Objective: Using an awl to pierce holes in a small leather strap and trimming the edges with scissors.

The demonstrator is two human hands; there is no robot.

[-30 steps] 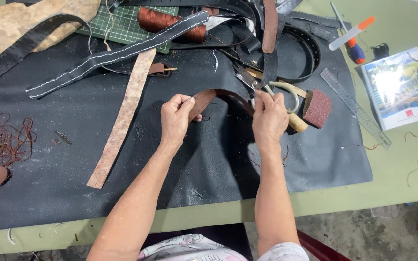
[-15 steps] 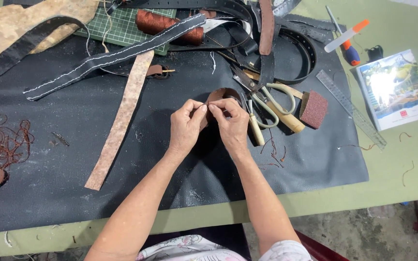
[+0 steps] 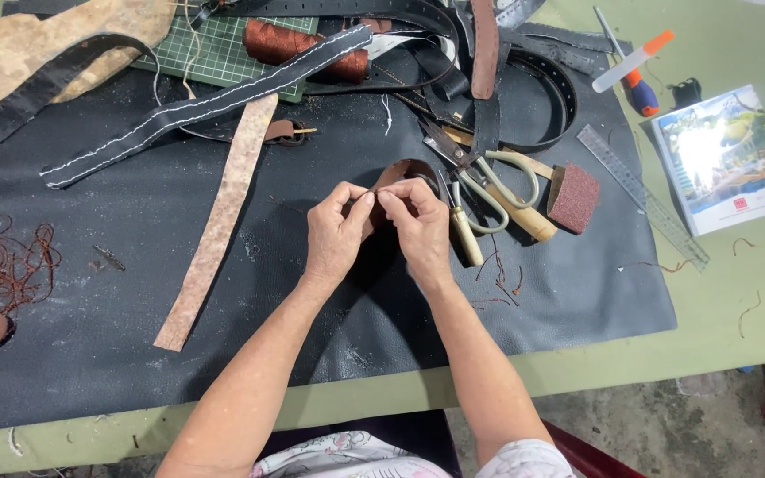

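Grip: left hand (image 3: pixel 336 235), right hand (image 3: pixel 418 226) both pinching brown leather strap (image 3: pixel 397 173); glossy rectangular booklet (image 3: pixel 726 158) far right.

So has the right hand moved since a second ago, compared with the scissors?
Yes. The right hand has drawn in leftward, away from the scissors, and now meets the left hand at the brown leather strap.

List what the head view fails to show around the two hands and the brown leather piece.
- Brown leather piece: mostly hidden behind the left hand and right hand; only its curved top shows.
- Whatever the fingertips pinch: too small to tell a needle or thread.
- Scissors: blade tips buried under black straps.
- Tan leather sheet: cut off by the left and top edges.
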